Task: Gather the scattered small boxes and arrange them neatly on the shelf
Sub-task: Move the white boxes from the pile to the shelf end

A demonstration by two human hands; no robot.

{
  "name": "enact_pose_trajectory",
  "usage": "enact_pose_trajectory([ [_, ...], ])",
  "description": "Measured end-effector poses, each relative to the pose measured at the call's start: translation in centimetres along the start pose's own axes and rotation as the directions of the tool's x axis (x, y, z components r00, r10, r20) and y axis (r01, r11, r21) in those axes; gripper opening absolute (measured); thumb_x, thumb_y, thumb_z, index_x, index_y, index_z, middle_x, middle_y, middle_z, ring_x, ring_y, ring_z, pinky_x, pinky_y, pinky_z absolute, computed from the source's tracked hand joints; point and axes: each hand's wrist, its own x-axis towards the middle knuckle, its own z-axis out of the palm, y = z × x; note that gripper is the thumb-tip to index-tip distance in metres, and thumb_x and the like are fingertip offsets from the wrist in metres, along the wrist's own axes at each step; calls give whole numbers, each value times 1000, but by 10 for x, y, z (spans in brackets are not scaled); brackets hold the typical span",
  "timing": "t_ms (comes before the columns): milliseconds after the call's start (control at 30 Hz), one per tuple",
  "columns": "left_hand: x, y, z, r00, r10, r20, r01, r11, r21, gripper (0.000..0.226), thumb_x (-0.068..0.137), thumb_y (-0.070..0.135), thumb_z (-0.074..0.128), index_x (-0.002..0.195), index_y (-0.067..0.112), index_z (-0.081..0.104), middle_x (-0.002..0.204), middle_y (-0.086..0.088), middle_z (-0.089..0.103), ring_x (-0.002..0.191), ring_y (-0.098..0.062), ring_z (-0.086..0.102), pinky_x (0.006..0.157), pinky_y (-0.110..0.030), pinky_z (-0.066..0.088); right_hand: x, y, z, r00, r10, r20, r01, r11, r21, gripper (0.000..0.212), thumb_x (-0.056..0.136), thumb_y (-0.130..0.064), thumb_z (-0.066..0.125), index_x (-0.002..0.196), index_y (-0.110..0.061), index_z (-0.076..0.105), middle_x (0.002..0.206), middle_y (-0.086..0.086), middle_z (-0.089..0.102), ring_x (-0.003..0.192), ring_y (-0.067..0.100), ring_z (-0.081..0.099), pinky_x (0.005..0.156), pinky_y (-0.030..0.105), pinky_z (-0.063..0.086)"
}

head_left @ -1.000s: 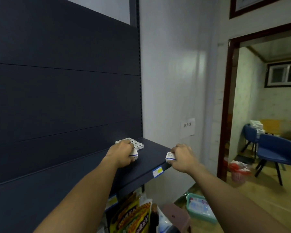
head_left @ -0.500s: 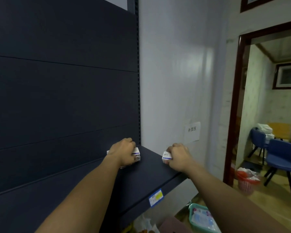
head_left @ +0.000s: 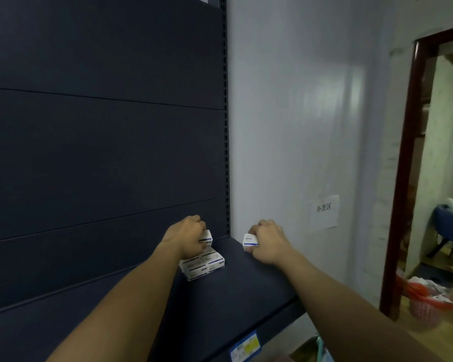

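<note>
Both hands have moved deeper over the shelf (head_left: 259, 286) within the last second. Left hand (head_left: 187, 239), fingers clamped on a box (head_left: 206, 237), now holds it above the stack (head_left: 203, 265) near the back panel; right hand (head_left: 268, 241), closed on a second box (head_left: 250, 242), waits right of the stack, so stacking is probably underway

Bare left hand (head_left: 187, 239), bare right hand (head_left: 268, 241). Forearms uncovered behind fingers: no sleeves, gloves, rings, watch visible.
</note>
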Motion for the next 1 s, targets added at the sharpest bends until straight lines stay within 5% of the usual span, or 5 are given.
enact_pose_trajectory([
  [533,-32,20,1,949,-310,-56,310,951,-1,40,95,44,60,126,18,61,117,3,50,115,-19,51,89,-41,51,41,-1,23,927,-373,-34,373,909,184,44,87,-42,70,125,-21,62,119,2,56,117,23,47,102,36,38],
  [1000,-91,67,40,942,-239,-236,265,960,88,28,82,35,65,104,18,66,101,4,56,89,-20,53,72,-34,49,-5,-13,71,846,-510,-155,527,757,386,47,87,-26,70,131,-16,57,123,-2,52,111,19,43,101,31,38],
])
